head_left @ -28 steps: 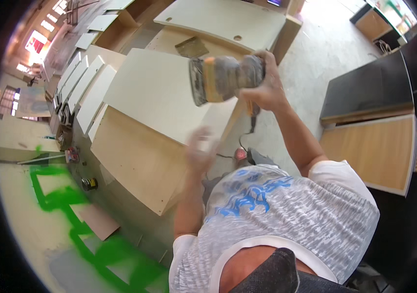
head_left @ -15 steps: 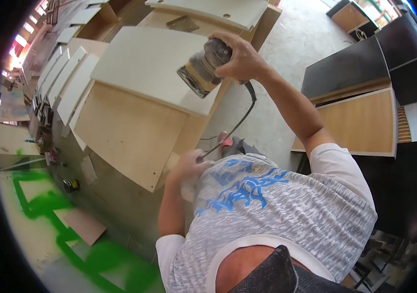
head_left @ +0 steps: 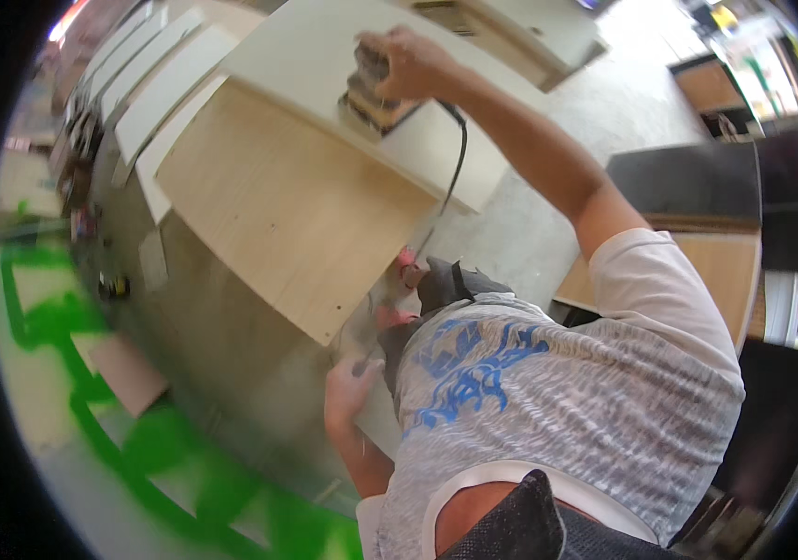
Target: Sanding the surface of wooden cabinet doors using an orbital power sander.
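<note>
My right hand (head_left: 408, 63) is wrapped round the top of a dusty power sander (head_left: 375, 105), with its pad over the long white panel (head_left: 310, 56) near that panel's edge. Whether the pad fully touches the surface I cannot tell. From the sander a black cord (head_left: 461, 154) loops down toward my body. Low beside my left thigh, my left hand (head_left: 350, 385) is closed on a dark piece of the cord, slightly blurred. Between my two hands a bare plywood panel (head_left: 277, 215) with small holes lies against the white one.
Several white boards (head_left: 161, 79) lie in a row at the far left. Green-sprayed sheets (head_left: 165, 448) cover the floor at the lower left. Dark cabinets (head_left: 688, 182) and a wood-toned panel (head_left: 712, 271) stand on the right. My feet (head_left: 403, 266) are close to the plywood's corner.
The sander in my right hand has gone from raised and tilted to lower over the white panel. My left hand has moved down, closer to my leg. The whole view has shifted.
</note>
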The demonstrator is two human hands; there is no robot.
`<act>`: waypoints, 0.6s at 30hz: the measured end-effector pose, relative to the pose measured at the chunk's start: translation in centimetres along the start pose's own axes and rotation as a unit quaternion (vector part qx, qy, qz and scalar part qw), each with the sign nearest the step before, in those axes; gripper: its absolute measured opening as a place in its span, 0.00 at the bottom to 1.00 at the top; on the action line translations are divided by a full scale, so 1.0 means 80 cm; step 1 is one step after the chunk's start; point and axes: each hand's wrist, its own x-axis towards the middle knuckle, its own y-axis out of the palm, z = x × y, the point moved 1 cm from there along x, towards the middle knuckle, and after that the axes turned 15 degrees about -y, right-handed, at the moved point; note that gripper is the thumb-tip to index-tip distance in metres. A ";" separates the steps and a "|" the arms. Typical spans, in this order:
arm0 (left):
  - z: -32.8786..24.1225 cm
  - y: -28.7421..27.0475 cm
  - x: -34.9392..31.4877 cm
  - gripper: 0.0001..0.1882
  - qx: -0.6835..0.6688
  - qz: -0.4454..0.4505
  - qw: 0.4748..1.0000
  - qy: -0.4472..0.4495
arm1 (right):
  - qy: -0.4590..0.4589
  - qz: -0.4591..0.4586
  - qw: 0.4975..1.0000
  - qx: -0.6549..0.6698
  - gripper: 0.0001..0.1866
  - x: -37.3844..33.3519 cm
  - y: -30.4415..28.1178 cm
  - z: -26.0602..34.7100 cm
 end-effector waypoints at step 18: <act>-0.090 -0.055 -0.015 0.17 -0.109 -0.105 0.986 0.066 | -0.066 0.175 0.982 0.008 0.21 0.226 0.012 0.068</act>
